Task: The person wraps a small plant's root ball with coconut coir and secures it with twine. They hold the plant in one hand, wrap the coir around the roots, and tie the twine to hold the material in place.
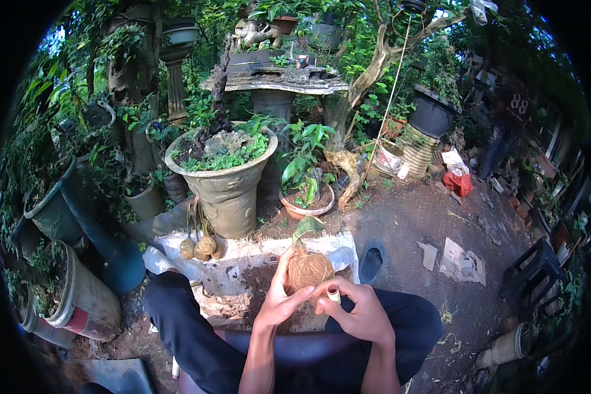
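Note:
A round brown fibre ball (310, 270) with a green leafy plant (308, 226) rising from its top sits in front of me above my lap. My left hand (281, 301) is closed around the ball's left and lower side. My right hand (361, 314) is at its lower right, fingers curled around a small pale thread spool (333, 293). Thread crosses the ball's surface, though single strands are hard to make out. Beneath lies a white woven sack (236, 251) with dark soil (261, 279) on it. Several similar fibre balls (205, 247) rest at its far left.
Beyond the sack stand a large grey planter (226, 190) and a low terracotta pot (308, 209). White buckets (88, 302) of plants are at left. A dark sandal (372, 261) lies right of the sack, a black plastic stool (538, 272) farther right. A person (505, 125) stands far right.

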### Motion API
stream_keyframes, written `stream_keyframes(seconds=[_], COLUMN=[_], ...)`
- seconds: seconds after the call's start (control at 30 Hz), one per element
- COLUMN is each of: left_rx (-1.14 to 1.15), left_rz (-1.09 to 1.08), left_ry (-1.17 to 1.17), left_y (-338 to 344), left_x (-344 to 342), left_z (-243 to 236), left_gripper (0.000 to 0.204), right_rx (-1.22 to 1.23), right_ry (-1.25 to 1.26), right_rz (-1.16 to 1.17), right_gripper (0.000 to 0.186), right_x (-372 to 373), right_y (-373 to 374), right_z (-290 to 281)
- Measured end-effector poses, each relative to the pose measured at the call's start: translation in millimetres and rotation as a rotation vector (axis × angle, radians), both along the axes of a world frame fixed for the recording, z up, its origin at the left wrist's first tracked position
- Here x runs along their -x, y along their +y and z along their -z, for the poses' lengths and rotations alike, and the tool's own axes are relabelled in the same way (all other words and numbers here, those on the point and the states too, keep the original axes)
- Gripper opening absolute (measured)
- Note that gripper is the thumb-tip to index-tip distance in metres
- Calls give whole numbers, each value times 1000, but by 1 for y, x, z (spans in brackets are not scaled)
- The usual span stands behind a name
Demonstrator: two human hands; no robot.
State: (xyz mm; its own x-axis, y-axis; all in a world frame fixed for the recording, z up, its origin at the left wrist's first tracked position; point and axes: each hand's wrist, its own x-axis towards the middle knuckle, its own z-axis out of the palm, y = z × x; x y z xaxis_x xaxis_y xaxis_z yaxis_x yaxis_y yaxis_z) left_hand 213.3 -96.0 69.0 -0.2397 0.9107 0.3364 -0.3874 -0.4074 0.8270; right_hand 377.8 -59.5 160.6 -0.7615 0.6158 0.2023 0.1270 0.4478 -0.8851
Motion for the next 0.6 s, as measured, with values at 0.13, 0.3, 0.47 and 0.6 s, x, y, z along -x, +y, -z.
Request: stream_keyframes(seconds=[0.13, 0.3, 0.47, 0.6], left_rx=[-24, 39, 163, 170], left_rz=[-7, -50, -66, -86], left_ry=[-95, -267, -229, -156], left_y=[10, 24, 38, 41], left_x=[-18, -35, -33, -24], left_z=[-4, 7, 17, 26], left_gripper=[83, 81, 82, 82], right_rx=[-106, -16, 110, -109], right_ry=[127, 139, 168, 131], right_rz=[148, 163, 206, 169], right_gripper=[14, 14, 15, 15], right_x=[-8, -15, -18, -17], right_y=[-3, 6, 20, 36], right_z=[0, 12, 30, 41])
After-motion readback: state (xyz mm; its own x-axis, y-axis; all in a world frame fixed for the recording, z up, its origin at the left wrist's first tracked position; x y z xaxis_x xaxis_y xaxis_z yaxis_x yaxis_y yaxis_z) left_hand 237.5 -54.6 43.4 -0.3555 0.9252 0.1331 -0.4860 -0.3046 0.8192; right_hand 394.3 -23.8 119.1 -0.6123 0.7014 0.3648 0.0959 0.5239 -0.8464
